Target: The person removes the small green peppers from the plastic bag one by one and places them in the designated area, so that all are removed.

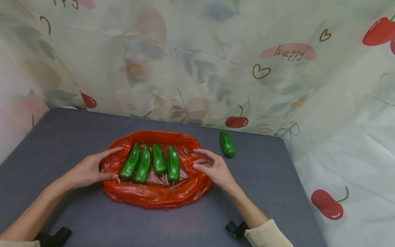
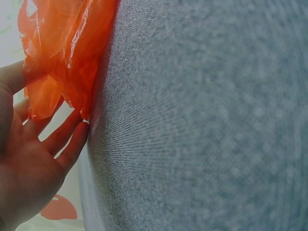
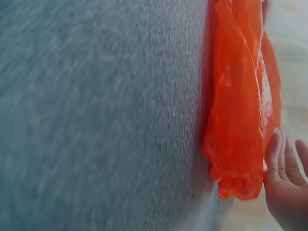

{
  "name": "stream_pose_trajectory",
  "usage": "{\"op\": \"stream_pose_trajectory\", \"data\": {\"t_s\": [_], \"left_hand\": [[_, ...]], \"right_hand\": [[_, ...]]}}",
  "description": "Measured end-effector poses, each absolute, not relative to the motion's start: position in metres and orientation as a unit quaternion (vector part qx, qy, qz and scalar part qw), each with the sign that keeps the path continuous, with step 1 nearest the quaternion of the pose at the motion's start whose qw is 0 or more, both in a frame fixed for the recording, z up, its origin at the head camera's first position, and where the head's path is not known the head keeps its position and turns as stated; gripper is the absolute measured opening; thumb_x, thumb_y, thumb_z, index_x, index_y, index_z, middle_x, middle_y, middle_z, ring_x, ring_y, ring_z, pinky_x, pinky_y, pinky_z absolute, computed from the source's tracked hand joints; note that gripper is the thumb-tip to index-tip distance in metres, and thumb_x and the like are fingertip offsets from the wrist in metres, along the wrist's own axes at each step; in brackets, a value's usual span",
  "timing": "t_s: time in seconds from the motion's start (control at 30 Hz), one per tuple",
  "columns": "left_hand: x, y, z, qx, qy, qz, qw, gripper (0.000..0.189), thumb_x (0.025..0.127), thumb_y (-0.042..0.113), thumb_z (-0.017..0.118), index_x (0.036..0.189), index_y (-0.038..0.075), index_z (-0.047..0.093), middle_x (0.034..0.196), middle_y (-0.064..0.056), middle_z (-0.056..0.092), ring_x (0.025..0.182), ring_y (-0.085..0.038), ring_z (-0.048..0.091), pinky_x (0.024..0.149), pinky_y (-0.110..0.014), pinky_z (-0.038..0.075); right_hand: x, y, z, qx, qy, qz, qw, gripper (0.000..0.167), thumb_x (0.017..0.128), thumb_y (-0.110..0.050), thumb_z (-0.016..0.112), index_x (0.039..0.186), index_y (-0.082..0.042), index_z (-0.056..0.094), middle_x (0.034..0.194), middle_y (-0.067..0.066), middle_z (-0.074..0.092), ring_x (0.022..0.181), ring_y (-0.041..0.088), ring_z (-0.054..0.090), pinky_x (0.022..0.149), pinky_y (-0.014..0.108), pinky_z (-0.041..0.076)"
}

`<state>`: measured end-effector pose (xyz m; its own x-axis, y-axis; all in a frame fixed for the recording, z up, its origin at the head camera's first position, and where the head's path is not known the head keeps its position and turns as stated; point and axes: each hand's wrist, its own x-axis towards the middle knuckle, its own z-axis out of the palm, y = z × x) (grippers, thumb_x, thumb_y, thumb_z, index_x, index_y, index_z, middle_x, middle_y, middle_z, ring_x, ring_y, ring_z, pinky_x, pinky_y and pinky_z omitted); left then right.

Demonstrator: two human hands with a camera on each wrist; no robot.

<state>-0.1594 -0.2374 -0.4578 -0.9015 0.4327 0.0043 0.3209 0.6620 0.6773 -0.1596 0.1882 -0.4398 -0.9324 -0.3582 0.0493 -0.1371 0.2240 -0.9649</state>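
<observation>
A red plastic bag [image 1: 140, 199] lies spread on the table, its edge rolled into a thick ring. Several green peppers [image 1: 143, 166] rest side by side inside, stems mostly toward the near side on the right ones. My left hand [image 1: 87, 169] is at the bag's left edge, thumb and fingers spread along it; in the left wrist view the fingers reach out straight beside the hanging plastic [image 2: 72, 48]. At the right edge, my right hand [image 1: 219, 169] has its fingers loosely bent over the rim. The right wrist view shows those fingertips close against the plastic [image 3: 238, 110].
Another green pepper [image 1: 227, 144] lies alone on the grey table [image 1: 262, 185], behind my right hand near the far edge. A printed curtain [image 1: 197, 61] hangs behind the table and along both sides. Dark straps [image 1: 237, 229] sit at my wrists.
</observation>
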Motion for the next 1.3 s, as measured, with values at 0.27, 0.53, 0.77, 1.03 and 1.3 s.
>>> {"op": "stream_pose_trajectory", "data": {"t_s": [0.27,0.53,0.77,1.03,1.3], "left_hand": [[-0.160,-0.237,-0.457,0.206,0.911,0.348,0.079,0.090,0.077,0.037,0.086,0.150,0.010,0.042,0.132,-0.031,0.055,0.113,-0.041,0.057,0.091,-0.061,0.046],[-0.160,-0.237,-0.458,0.215,0.909,0.348,0.078,0.088,0.077,0.038,0.086,0.149,0.012,0.044,0.132,-0.030,0.055,0.111,-0.039,0.058,0.090,-0.059,0.047],[-0.161,-0.237,-0.457,0.212,0.909,0.349,0.082,0.087,0.078,0.040,0.085,0.149,0.012,0.044,0.132,-0.026,0.056,0.109,-0.034,0.058,0.090,-0.056,0.048],[-0.162,-0.237,-0.458,0.209,0.912,0.342,0.092,0.090,0.078,0.041,0.085,0.151,0.009,0.041,0.131,-0.030,0.055,0.105,-0.033,0.057,0.089,-0.056,0.048],[-0.162,-0.238,-0.460,0.210,0.909,0.348,0.089,0.091,0.078,0.040,0.084,0.151,0.009,0.041,0.132,-0.030,0.054,0.111,-0.038,0.057,0.090,-0.059,0.047]], "right_hand": [[-0.160,0.171,-0.442,-0.166,0.776,-0.600,0.100,0.050,0.091,-0.006,0.072,0.139,-0.003,0.056,0.138,0.020,0.055,0.117,0.039,0.060,0.088,0.025,0.052],[-0.157,0.158,-0.451,-0.166,0.782,-0.588,0.125,0.056,0.089,-0.008,0.075,0.141,-0.009,0.055,0.140,0.016,0.055,0.107,0.035,0.066,0.084,0.031,0.055],[-0.155,0.147,-0.459,-0.171,0.808,-0.552,0.112,0.060,0.086,-0.011,0.078,0.142,-0.011,0.055,0.138,0.014,0.056,0.111,0.031,0.064,0.085,0.031,0.054],[-0.154,0.139,-0.464,-0.167,0.836,-0.510,0.120,0.066,0.085,-0.017,0.081,0.145,-0.017,0.053,0.139,0.006,0.056,0.112,0.025,0.063,0.088,0.033,0.054],[-0.154,0.132,-0.464,-0.167,0.857,-0.467,0.139,0.073,0.085,-0.023,0.081,0.149,-0.021,0.047,0.122,0.005,0.065,0.101,0.017,0.065,0.081,0.025,0.053]]}}
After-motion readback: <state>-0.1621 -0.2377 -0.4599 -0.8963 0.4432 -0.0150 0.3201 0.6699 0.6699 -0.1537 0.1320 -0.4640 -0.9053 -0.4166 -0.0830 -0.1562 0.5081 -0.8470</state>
